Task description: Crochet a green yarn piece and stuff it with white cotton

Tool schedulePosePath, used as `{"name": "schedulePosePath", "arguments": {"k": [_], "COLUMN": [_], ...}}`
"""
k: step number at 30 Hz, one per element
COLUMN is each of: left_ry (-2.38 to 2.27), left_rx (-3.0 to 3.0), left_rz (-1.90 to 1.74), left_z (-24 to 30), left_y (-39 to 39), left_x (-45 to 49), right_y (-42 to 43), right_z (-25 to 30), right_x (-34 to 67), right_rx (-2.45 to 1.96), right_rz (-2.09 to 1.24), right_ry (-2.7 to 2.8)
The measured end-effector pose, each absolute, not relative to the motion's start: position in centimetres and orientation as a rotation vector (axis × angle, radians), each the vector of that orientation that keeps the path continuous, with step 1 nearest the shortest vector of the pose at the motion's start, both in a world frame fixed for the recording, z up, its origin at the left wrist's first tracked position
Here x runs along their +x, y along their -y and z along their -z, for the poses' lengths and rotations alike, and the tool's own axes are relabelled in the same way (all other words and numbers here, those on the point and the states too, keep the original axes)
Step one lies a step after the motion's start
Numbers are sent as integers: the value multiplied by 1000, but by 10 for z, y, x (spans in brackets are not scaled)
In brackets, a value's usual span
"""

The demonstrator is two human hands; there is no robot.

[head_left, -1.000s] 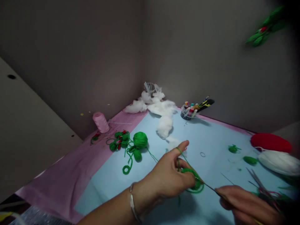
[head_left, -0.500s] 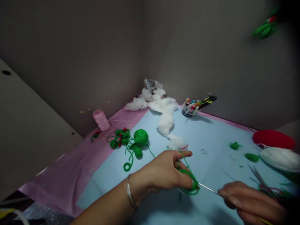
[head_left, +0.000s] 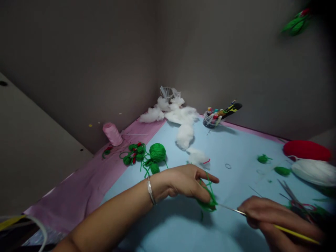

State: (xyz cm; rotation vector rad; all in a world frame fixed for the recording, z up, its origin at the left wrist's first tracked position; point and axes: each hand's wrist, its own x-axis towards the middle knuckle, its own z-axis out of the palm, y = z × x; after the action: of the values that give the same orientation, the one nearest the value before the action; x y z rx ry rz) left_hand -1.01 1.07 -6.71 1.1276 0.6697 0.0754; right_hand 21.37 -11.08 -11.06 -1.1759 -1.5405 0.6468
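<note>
My left hand (head_left: 185,183) pinches a small green crochet piece (head_left: 207,203) just above the light blue mat (head_left: 236,150), with green yarn looped over its outstretched index finger. My right hand (head_left: 273,217) grips a crochet hook (head_left: 262,219) with a yellow handle; its metal tip reaches into the green piece. A strand of yarn runs back to the green yarn ball (head_left: 157,152) further left on the mat.
Small green and red crochet pieces (head_left: 134,155) lie by a pink thread spool (head_left: 112,133). White stuffing (head_left: 181,120) and a tub of tools (head_left: 214,118) sit at the back. Red yarn (head_left: 306,150), white yarn (head_left: 313,172) and scissors (head_left: 291,194) lie right.
My left hand has turned palm-down and lowered toward the mat with the green piece. My right hand has moved slightly up with the hook still in the piece.
</note>
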Motion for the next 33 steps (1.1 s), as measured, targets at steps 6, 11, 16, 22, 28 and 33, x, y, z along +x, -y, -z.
{"name": "schedulePosePath", "arguments": {"k": [6,11,16,22,28,33], "left_ry": [-680,-652,-721,-786,-815,-870], "left_rx": [1165,1043,910,923,775,780], "left_rz": [-96,-117,-254,-436,-554,-572], "left_z": [74,78,77,72,72,71], "left_y": [-11,-9,-4,8,26,28], "left_x": [3,12,16,24,31,29], "right_y": [95,91,100,102,91,91], "right_z": [99,89,103,110,106,109], "right_x": [188,178,165,153,141,136], "right_rx": [-1136,-1245,-1399,-1394,-1172,-1161], "right_rz": [-1148,-1262,-785,-407,-728,-805], "right_ry": [902,586,835,1122,618,550]}}
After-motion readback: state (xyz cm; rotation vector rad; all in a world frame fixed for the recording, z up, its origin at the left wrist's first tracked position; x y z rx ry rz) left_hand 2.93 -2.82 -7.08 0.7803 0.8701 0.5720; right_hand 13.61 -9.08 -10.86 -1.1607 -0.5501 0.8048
